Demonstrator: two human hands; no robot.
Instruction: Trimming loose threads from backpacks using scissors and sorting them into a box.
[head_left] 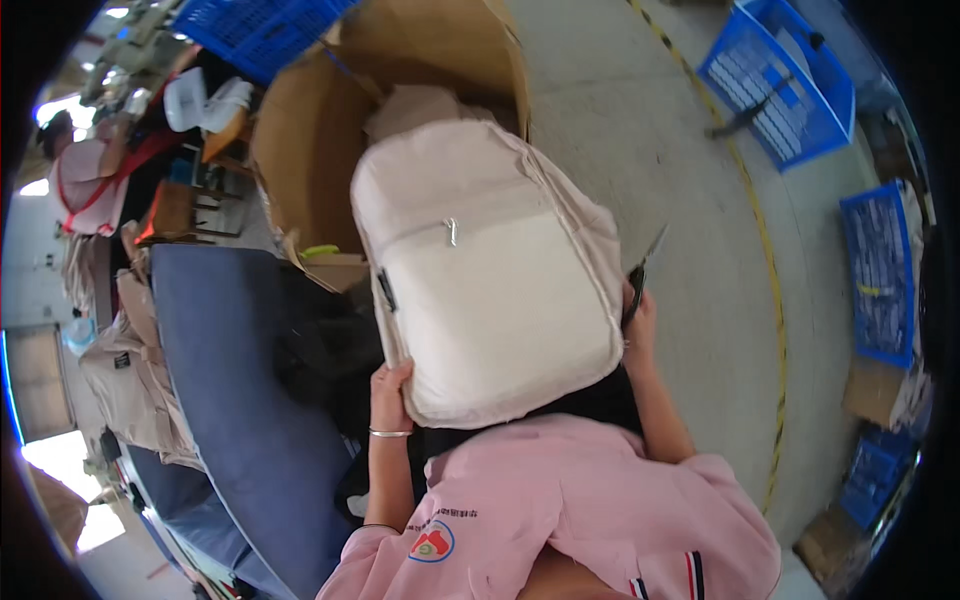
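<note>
A cream and beige backpack [500, 300] lies across the middle, its front panel facing up, with a small silvery zipper pull below the top section. My left hand [391, 392] is closed on its lower left corner, the thumb lying over the edge. At the right edge of the backpack, my right hand [641, 325] is closed round the black handles of a pair of scissors [640, 275]. Their pointed blades stick out away from me to the upper right. Some of the right hand's fingers are hidden, so I cannot tell whether they also touch the backpack.
Beyond the backpack stands a large open cardboard box [310, 130] with beige fabric inside. A dark blue-grey surface [220, 400] runs along my left, beige bags [135, 370] beside it. Blue crates [780, 85] stand right of a yellow-black floor line [765, 260]. Another person [88, 180] is far left.
</note>
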